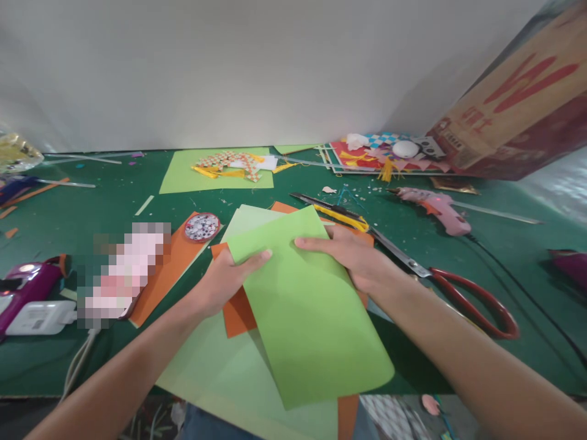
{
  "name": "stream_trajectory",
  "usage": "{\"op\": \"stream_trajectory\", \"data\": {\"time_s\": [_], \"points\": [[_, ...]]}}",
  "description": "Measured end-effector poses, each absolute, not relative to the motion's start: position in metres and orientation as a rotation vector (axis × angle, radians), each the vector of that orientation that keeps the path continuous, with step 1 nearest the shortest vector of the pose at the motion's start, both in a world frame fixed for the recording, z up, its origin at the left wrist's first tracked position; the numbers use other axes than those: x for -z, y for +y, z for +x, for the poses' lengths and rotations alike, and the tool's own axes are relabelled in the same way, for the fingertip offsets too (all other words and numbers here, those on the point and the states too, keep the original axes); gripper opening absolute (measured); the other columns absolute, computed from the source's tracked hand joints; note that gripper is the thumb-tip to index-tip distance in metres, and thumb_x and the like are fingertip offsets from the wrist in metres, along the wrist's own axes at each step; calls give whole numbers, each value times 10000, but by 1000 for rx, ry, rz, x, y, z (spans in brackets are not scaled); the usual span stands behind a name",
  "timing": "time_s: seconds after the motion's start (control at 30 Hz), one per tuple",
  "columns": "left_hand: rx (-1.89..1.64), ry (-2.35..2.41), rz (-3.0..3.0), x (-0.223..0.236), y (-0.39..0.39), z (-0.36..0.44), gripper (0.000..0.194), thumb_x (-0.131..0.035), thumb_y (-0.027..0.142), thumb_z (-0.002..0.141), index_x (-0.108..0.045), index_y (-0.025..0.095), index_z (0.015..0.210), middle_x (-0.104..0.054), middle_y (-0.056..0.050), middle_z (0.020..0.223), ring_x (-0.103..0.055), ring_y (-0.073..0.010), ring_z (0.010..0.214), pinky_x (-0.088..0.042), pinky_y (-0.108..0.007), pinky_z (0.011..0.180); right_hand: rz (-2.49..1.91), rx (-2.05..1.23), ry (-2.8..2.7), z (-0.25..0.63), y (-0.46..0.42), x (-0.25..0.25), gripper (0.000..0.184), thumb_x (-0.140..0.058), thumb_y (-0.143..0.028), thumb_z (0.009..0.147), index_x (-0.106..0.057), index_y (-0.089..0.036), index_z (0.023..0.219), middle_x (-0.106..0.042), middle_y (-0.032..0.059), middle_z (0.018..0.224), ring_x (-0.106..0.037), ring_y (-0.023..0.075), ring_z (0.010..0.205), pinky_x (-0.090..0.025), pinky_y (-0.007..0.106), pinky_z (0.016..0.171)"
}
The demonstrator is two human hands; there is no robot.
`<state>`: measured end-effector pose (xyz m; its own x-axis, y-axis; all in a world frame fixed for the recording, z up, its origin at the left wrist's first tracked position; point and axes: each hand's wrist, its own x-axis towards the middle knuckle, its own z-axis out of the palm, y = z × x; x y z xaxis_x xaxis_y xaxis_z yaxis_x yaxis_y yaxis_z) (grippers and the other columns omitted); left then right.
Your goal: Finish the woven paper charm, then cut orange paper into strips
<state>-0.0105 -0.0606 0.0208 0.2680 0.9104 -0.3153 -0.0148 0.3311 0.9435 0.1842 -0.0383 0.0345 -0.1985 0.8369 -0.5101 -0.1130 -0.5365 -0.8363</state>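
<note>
The person's left hand (222, 278) and right hand (360, 260) grip opposite sides of a bright green sheet (307, 324) over pale green paper (215, 360) and orange paper (237, 311) at the near edge of the green table (92, 214).

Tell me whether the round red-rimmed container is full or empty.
The container looks full: small black-and-white pieces crowd it from edge to edge; how deep, cannot tell.

Left hand (224, 275), right hand (360, 256): fingers mostly hidden behind bright-green rectangular paper sheet (316, 318). Flat pink-white oblong object (126, 272) pixelated. Brown-and-red paper bag (513, 116), dark-purple object (571, 266) cut by right edge.
</note>
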Motion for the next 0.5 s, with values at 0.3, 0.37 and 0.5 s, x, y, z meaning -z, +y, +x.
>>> {"op": "stream_trajectory", "data": {"time_s": [0.3,0.37,0.5], "points": [[-799,1115,1033,-18,-61,-11,412,-698,417,754,-650,235,1120,-659,-62,1191,-613,-279,1078,-472,-436,941,-1383,-1809,-865,183,-38,-35,169,-729,-162,661,-661,-188,814,-741,39,754,-672,168,574,-564,272,539],[-796,1122,1036,-18,-61,-11,403,-692,417,760,-651,235,1117,-651,-63,1204,-619,-276,1067,-473,-437,939,-1386,-1809,-861,184,-38,-34,182,-734,-164,656,-660,-190,820,-742,40,765,-674,173,583,-566,281,548],[-802,1104,1028,-18,-61,-11,406,-692,413,761,-648,233,1122,-648,-63,1209,-616,-281,1075,-470,-438,940,-1404,-1793,-858,184,-39,-35,188,-739,-170,648,-660,-193,817,-742,41,773,-675,179,590,-565,290,554]]}}
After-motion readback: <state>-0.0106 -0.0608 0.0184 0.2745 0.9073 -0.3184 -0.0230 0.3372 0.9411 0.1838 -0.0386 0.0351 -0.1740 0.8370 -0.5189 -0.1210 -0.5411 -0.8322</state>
